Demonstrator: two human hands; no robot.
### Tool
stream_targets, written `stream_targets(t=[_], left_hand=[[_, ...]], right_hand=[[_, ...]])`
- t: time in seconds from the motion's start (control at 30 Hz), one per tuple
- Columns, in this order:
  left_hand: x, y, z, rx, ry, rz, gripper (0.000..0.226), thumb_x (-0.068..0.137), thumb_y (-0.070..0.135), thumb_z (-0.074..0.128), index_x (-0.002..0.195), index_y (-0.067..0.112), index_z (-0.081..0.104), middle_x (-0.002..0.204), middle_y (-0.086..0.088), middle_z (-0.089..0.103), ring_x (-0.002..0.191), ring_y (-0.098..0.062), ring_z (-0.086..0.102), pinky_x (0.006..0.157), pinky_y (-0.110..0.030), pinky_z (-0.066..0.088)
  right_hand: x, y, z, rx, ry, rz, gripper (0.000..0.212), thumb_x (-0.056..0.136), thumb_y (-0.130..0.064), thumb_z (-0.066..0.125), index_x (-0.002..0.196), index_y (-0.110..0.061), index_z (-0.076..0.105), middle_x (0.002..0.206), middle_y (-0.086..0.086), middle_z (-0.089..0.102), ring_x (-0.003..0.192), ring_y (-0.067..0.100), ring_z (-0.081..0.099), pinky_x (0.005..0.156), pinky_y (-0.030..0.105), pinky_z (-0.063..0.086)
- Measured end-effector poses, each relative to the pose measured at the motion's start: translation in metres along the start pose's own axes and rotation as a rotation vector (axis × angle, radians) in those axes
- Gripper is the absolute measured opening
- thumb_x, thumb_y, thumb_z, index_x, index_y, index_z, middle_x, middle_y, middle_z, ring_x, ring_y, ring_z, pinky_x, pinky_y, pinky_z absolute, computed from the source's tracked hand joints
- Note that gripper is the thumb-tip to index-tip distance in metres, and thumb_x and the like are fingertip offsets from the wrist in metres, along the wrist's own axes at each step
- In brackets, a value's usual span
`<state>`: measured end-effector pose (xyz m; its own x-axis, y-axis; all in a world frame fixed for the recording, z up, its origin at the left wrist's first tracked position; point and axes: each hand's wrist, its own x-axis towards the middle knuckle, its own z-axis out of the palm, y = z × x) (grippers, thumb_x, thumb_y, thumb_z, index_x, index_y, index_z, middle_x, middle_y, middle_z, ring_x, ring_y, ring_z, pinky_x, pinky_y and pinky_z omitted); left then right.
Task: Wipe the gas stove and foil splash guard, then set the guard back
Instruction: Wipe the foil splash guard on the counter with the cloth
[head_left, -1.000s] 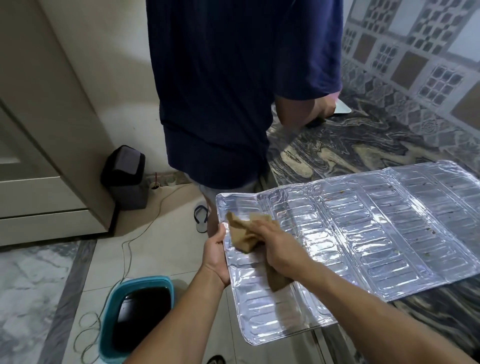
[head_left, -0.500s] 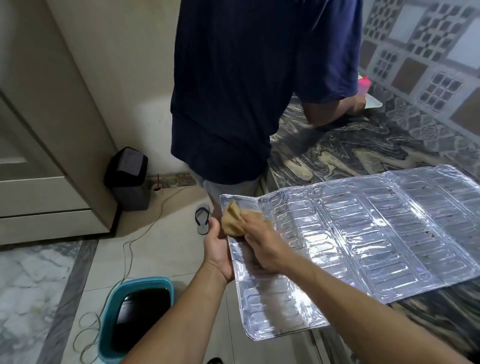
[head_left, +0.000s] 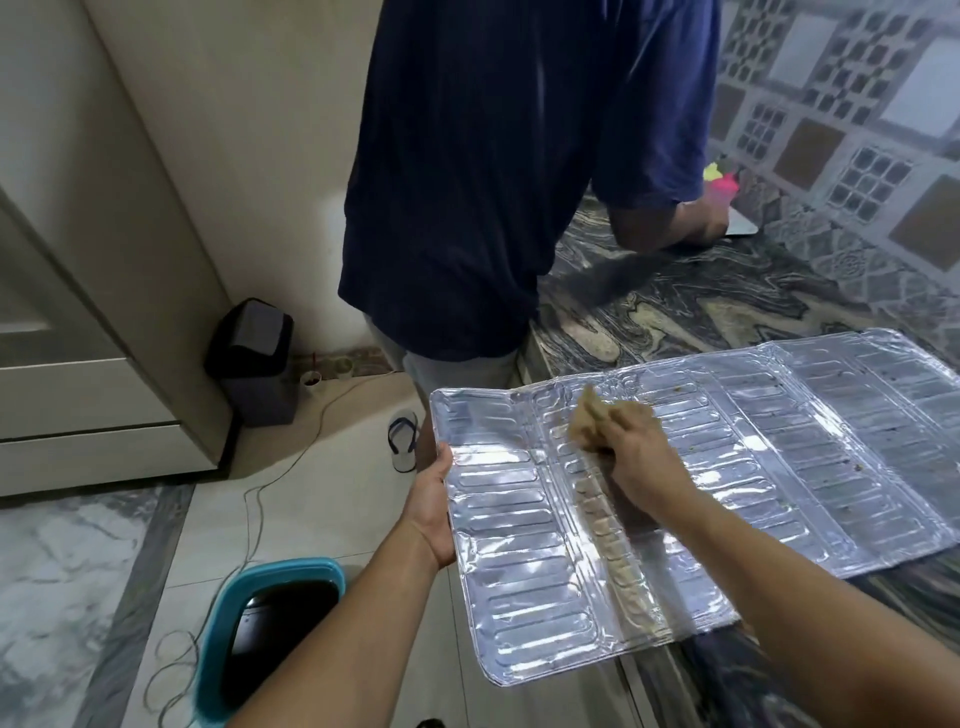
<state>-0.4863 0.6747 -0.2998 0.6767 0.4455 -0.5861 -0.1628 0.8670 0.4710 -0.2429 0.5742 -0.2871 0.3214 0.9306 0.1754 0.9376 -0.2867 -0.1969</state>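
The silver foil splash guard (head_left: 753, 467) lies unfolded and flat on the dark marbled countertop (head_left: 675, 306), its left panel hanging out past the counter edge. My left hand (head_left: 434, 499) grips that overhanging left edge. My right hand (head_left: 631, 449) presses a crumpled brown cloth (head_left: 589, 418) onto the guard near its first fold, toward the far edge. Small brown specks dot the right panels. The gas stove is out of view.
A person in a dark blue shirt (head_left: 493, 171) stands close ahead at the counter, one hand by a pink object (head_left: 722, 182). On the floor are a teal bin (head_left: 270, 629), a dark lidded bin (head_left: 254, 358), a loose cable (head_left: 254, 499) and a sandal (head_left: 404, 439).
My right hand has moved the cloth rightward from the left panel's far corner to the first fold. My left hand still holds the left edge. The view has shifted slightly.
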Motion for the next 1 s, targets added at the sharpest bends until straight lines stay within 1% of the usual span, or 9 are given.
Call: stream_targets(t=[0.07, 0.13, 0.27, 0.37, 0.47, 0.6, 0.77, 0.83, 1.0], left_hand=[[0.001, 0.000, -0.001, -0.013, -0.016, -0.019, 0.073, 0.092, 0.063, 0.038, 0.132, 0.005, 0.057, 0.128, -0.023, 0.061, 0.118, -0.044, 0.057, 0.102, -0.056, 0.042], [0.003, 0.001, -0.001, -0.026, -0.028, -0.023, 0.074, 0.092, 0.064, 0.037, 0.132, 0.005, 0.056, 0.129, -0.024, 0.060, 0.118, -0.044, 0.056, 0.102, -0.056, 0.041], [0.004, 0.005, 0.001, -0.037, -0.021, -0.004, 0.073, 0.091, 0.064, 0.036, 0.131, 0.006, 0.057, 0.123, -0.023, 0.063, 0.109, -0.042, 0.061, 0.092, -0.053, 0.048], [0.007, 0.007, -0.001, 0.005, 0.002, 0.012, 0.073, 0.092, 0.065, 0.032, 0.126, 0.007, 0.059, 0.115, -0.022, 0.068, 0.099, -0.039, 0.067, 0.087, -0.050, 0.051], [0.010, 0.008, -0.004, 0.027, 0.015, 0.019, 0.076, 0.092, 0.066, 0.028, 0.129, 0.007, 0.058, 0.119, -0.022, 0.066, 0.102, -0.038, 0.066, 0.086, -0.048, 0.052], [0.011, 0.006, -0.005, 0.013, 0.016, 0.003, 0.075, 0.093, 0.066, 0.027, 0.128, 0.008, 0.058, 0.116, -0.022, 0.068, 0.099, -0.037, 0.067, 0.084, -0.046, 0.053], [0.012, -0.001, -0.007, -0.001, 0.042, -0.013, 0.078, 0.090, 0.070, 0.032, 0.132, 0.009, 0.056, 0.125, -0.022, 0.063, 0.116, -0.041, 0.059, 0.096, -0.052, 0.048], [0.011, -0.003, -0.006, -0.011, 0.045, -0.006, 0.075, 0.091, 0.068, 0.032, 0.130, 0.009, 0.058, 0.123, -0.022, 0.064, 0.115, -0.041, 0.059, 0.098, -0.053, 0.046], [0.005, -0.003, 0.000, 0.001, 0.019, 0.008, 0.075, 0.093, 0.067, 0.029, 0.127, 0.008, 0.061, 0.117, -0.022, 0.067, 0.104, -0.039, 0.065, 0.093, -0.050, 0.049]], right_hand=[[0.016, 0.010, 0.004, 0.071, -0.007, 0.237, 0.040, 0.090, -0.016, 0.044, 0.123, -0.004, 0.061, 0.118, 0.018, 0.057, 0.112, 0.040, 0.051, 0.098, 0.047, 0.042], [0.034, 0.005, 0.007, -0.011, -0.050, 0.332, 0.045, 0.088, -0.031, 0.044, 0.125, -0.011, 0.058, 0.121, 0.016, 0.057, 0.114, 0.040, 0.049, 0.098, 0.048, 0.041], [0.062, -0.040, 0.015, 0.008, -0.253, 0.137, 0.042, 0.094, -0.032, 0.046, 0.136, -0.032, 0.047, 0.143, 0.004, 0.046, 0.129, 0.034, 0.039, 0.108, 0.054, 0.031], [0.058, -0.064, 0.017, 0.106, -0.337, -0.004, 0.054, 0.086, -0.018, 0.040, 0.137, -0.031, 0.051, 0.153, 0.000, 0.038, 0.138, 0.031, 0.032, 0.112, 0.052, 0.025], [0.043, -0.063, 0.011, 0.138, -0.282, -0.134, 0.057, 0.075, -0.001, 0.044, 0.123, -0.022, 0.066, 0.137, 0.001, 0.057, 0.129, 0.027, 0.046, 0.108, 0.043, 0.034], [0.015, -0.057, -0.015, 0.067, -0.331, -0.231, 0.035, 0.078, 0.001, 0.051, 0.096, -0.016, 0.075, 0.104, 0.002, 0.070, 0.102, 0.023, 0.061, 0.088, 0.034, 0.049], [-0.004, -0.064, -0.056, 0.100, -0.680, -0.101, 0.050, 0.068, 0.008, 0.045, 0.089, -0.023, 0.077, 0.096, -0.002, 0.072, 0.088, 0.015, 0.063, 0.076, 0.025, 0.050], [0.012, -0.066, -0.054, 0.127, -0.646, -0.019, 0.050, 0.070, 0.008, 0.043, 0.090, -0.022, 0.077, 0.096, 0.001, 0.072, 0.089, 0.017, 0.063, 0.079, 0.027, 0.053], [0.056, -0.067, -0.010, 0.242, -0.121, 0.315, 0.029, 0.082, -0.006, 0.052, 0.100, -0.018, 0.070, 0.099, 0.011, 0.071, 0.096, 0.032, 0.065, 0.078, 0.034, 0.051]])
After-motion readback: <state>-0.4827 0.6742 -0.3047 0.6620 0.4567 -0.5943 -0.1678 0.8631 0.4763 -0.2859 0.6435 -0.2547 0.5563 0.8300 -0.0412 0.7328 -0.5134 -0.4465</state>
